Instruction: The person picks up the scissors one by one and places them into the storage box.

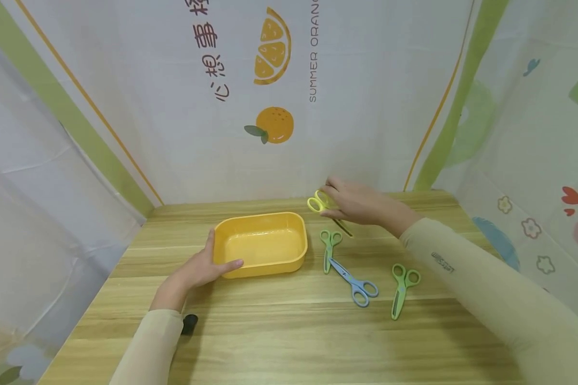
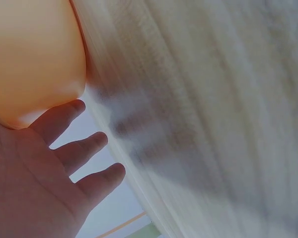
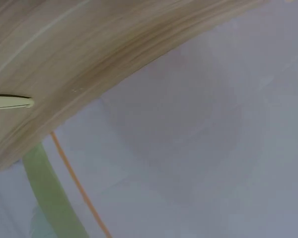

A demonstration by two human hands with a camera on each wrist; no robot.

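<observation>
Pinches yellow scissors (image 1: 323,206) in right hand (image 1: 354,203) near far edge of wood-grained table (image 1: 289,342); rests left hand (image 1: 197,270), fingers spread wide, against box (image 1: 270,269). Faces pale cloth (image 1: 356,133) printed with oranges (image 1: 275,125); has blue scissors (image 1: 348,276) and two green scissors (image 1: 400,297) lying right of box.

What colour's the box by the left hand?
The box is warm yellow, clearest in the head view.

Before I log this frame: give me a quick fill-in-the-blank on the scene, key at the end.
1. The right grip holds the ____ scissors.
2. The left grip touches the tray.
In the head view, that tray sits to the ____ of the blue scissors.
3. Lying on the table are ____ green scissors.

Missing words: yellow; left; two.
</observation>
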